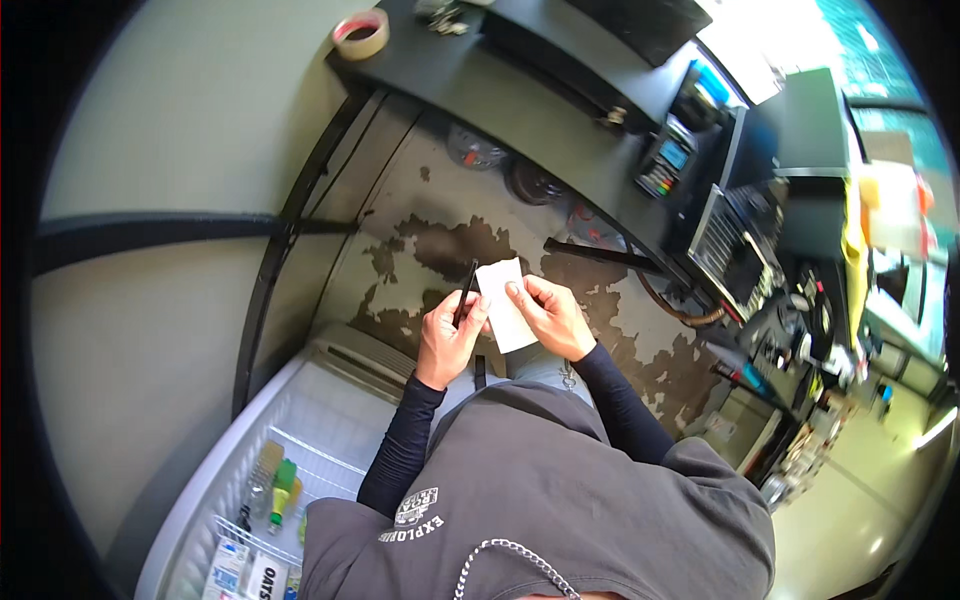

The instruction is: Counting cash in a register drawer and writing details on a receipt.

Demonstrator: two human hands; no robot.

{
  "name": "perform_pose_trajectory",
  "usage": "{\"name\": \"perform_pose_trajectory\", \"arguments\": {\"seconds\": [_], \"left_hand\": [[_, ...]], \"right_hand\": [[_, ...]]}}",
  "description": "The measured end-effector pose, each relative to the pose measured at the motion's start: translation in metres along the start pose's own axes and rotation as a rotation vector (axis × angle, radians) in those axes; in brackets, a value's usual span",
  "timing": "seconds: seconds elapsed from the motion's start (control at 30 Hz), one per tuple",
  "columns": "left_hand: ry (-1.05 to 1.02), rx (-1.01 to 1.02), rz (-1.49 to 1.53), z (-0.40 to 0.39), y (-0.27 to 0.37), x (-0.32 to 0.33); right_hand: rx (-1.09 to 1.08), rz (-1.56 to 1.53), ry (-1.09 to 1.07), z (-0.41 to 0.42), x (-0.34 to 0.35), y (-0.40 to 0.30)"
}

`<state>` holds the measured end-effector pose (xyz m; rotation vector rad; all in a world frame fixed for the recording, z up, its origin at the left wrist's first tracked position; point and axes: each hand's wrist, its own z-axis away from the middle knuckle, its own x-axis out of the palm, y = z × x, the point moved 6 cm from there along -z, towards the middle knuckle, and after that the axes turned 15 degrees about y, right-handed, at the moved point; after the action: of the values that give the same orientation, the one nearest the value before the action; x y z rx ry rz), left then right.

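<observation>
In front of my body, a small white sheet of paper (501, 319) is held between both hands. My right hand (553, 307) pinches its right side, with the thumb flat on the face of the paper. The fingers of my left hand (452, 330) grip a slim black pen (466, 289), which points up and away from me. The left thumb tip is against or very near the paper's left edge; I cannot tell which. No writing is discernible on the side facing me.
A black desk (510, 112) curves across the far side, with a tape roll (361, 34), a card terminal (666, 159) and a laptop (724, 240). At lower left stands an open white refrigerated cabinet (225, 450) holding a green bottle (282, 491) and cartons (225, 570). The floor (457, 247) has dark patches.
</observation>
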<state>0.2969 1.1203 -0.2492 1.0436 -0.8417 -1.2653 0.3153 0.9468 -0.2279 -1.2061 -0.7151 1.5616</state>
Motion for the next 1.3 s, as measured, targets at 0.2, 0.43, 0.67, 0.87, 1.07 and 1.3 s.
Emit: {"name": "perform_pose_trajectory", "arguments": {"seconds": [0.2,0.43,0.67,0.87,1.07,1.3], "left_hand": [[-0.2,0.157,-0.11,0.029,0.043,0.061],[-0.227,0.219,-0.118,0.074,0.034,0.114],[-0.314,0.098,-0.172,0.126,0.02,0.143],[-0.502,0.082,-0.316,0.161,0.008,0.185],[-0.822,0.57,-0.637,0.182,0.009,0.224],[-1.594,0.823,-0.807,0.266,0.015,0.314]], "right_hand": [[-0.007,-0.128,0.156,0.048,-0.073,-0.012],[0.059,-0.418,0.158,0.1,-0.127,0.05],[0.252,-0.427,0.319,0.137,-0.165,0.097],[0.388,-0.697,0.581,0.179,-0.185,0.145],[0.056,-0.182,0.97,0.239,-0.211,0.183],[0.125,0.093,0.541,0.325,-0.235,0.206]]}}
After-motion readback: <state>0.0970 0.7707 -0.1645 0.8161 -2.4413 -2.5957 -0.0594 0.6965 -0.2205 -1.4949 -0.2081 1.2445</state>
